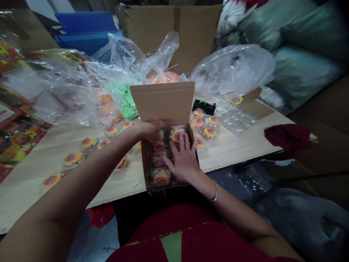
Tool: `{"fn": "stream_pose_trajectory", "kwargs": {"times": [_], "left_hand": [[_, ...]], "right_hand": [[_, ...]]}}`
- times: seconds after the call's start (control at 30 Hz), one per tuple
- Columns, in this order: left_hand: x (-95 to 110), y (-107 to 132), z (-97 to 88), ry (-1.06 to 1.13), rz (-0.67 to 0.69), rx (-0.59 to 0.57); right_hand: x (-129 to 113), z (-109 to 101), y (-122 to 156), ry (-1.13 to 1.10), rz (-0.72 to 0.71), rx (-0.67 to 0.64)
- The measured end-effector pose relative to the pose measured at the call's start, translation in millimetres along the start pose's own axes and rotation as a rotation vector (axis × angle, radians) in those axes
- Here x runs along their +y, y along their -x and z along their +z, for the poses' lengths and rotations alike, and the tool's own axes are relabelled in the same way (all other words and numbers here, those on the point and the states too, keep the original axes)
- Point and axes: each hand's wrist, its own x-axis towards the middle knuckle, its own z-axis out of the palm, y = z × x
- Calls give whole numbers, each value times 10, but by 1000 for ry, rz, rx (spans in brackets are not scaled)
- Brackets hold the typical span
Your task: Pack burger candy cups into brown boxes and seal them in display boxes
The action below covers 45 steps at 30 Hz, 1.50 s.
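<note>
An open cardboard box (pixel 145 171) stands at the table's front edge with its lid (pixel 163 102) raised at the back. Inside lie several small burger-shaped pieces in clear plastic packs, such as one burger pack (pixel 161 176) near the front. My left hand (pixel 153 130) reaches into the back left of the box; its fingers are smeared and partly hidden, so what they hold cannot be made out. My right hand (pixel 184 160) lies over the right side with fingers spread, the fingertips on a burger pack (pixel 177 134) at the back right.
Loose burger packs (pixel 73 159) are scattered left of the box, with more packs (pixel 209 133) to the right. Behind stand a black tape dispenser (pixel 204 107), clear trays (pixel 237 118) and clear plastic bags (pixel 79 91). A dark red cloth (pixel 286 138) hangs at the table's right end.
</note>
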Motion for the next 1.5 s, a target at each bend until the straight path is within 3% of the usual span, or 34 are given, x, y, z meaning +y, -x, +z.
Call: {"fn": "stream_pose_trajectory", "kwargs": {"times": [0.1,0.2,0.37,0.43,0.6,0.7,0.8,0.9,0.97,1.03,1.1,1.17,1.23,1.27,1.3,1.37,1.43,1.5], "left_hand": [[-4,-24,31,60,80,-93],[-125,-26,86,232,190,-50],[-255,-73,210,170,135,0],[-216,-67,335,105,117,77],[47,97,861,-19,12,461],[212,200,1097,-20,-61,539],[312,264,1178,-8,-59,568],[384,290,1174,0,-59,547],[446,291,1155,0,-71,539],[506,301,1136,-2,-76,550],[514,348,1134,2,-69,605],[421,467,1172,24,-133,754],[233,675,1265,58,-364,949],[122,801,1331,70,-528,992],[12,930,1407,80,-690,972],[-176,1151,1569,79,-902,718],[-298,1277,1713,70,-926,454],[-360,1313,1817,104,-852,357]], "right_hand": [[10,-2,-4,5,0,2],[12,4,-8,3,5,0],[4,12,-10,14,-3,-21],[9,11,-12,20,3,-23],[19,12,-15,-21,-12,2],[-15,9,8,-51,-13,15],[-10,-38,27,-111,-17,56],[214,-126,-17,-281,-15,198],[517,-152,-72,-402,76,326],[867,-97,-106,-456,187,373],[1169,49,-90,-428,173,266],[1377,230,-20,-384,95,119],[1513,366,74,-344,92,31],[1565,398,115,-328,107,-1],[1609,405,142,-317,118,-37],[1677,358,141,-312,97,-119],[1720,269,72,-347,16,-198],[1749,184,-31,-439,-73,-288]]}}
